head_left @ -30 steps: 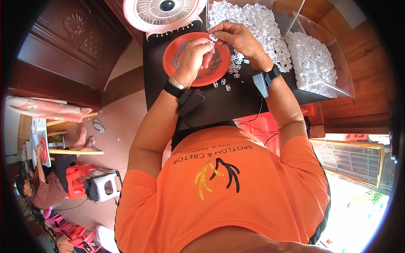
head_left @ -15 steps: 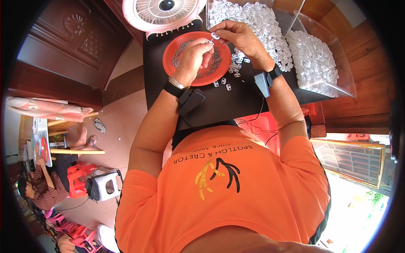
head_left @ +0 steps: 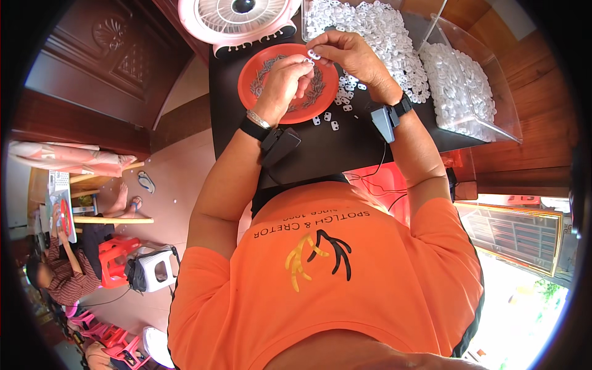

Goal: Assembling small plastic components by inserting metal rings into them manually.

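Both our hands meet over an orange plate (head_left: 259, 108) on the black table (head_left: 345, 145). Our left hand (head_left: 285, 77) is curled, fingertips pinched near a small white plastic piece (head_left: 313, 55) gripped by our right hand (head_left: 348, 54). Loose white pieces (head_left: 388, 37) lie heaped just beyond, beside a pink fan (head_left: 237, 18).

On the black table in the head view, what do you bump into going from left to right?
Red plate → left hand → right hand → pile of small white parts → clear bin of white parts.
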`<state>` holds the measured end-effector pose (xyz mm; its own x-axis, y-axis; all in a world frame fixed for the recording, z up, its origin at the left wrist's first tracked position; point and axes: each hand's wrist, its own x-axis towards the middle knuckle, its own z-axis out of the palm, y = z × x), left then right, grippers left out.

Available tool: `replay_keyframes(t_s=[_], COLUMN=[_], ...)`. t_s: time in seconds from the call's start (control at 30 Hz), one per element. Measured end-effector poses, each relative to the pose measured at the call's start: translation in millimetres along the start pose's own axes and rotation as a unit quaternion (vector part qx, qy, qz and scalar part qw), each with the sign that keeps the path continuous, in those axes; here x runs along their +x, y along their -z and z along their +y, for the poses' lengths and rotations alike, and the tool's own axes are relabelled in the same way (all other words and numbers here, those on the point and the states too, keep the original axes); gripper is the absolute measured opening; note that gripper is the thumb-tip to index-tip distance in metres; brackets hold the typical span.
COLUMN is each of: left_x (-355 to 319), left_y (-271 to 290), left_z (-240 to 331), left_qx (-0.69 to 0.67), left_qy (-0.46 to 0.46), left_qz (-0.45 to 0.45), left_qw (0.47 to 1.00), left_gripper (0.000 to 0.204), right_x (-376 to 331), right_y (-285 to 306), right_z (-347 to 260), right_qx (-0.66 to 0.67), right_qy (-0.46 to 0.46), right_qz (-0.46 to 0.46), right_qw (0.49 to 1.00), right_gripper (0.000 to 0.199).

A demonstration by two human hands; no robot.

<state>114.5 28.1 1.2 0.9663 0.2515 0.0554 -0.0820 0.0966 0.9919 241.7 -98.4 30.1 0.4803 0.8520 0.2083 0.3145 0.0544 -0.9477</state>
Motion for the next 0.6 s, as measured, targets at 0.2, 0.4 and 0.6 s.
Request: replay_keyframes(t_s=[0.2,0.4,0.6], left_x=[-1,-3,-4], left_y=[-1,-2,-3], left_z=[-1,2,0], left_qx=[0.004,-0.002,-0.003], left_qy=[-0.004,0.003,-0.005], left_qz=[0.003,0.009,0.016], left_qw=[1.0,1.0,1.0], left_gripper=[0.022,0.022,0.022], right_x=[1,1,-2], right_y=[-1,-3,-6], right_z=[3,9,12], right_qx=[-0.009,-0.027,-0.021], right_qy=[0.007,0.017,0.019], right_qz=[-0.001,-0.005,0.003], right_qw=[1.0,0.999,1.0], right_gripper=[0.015,0.014,0.016])
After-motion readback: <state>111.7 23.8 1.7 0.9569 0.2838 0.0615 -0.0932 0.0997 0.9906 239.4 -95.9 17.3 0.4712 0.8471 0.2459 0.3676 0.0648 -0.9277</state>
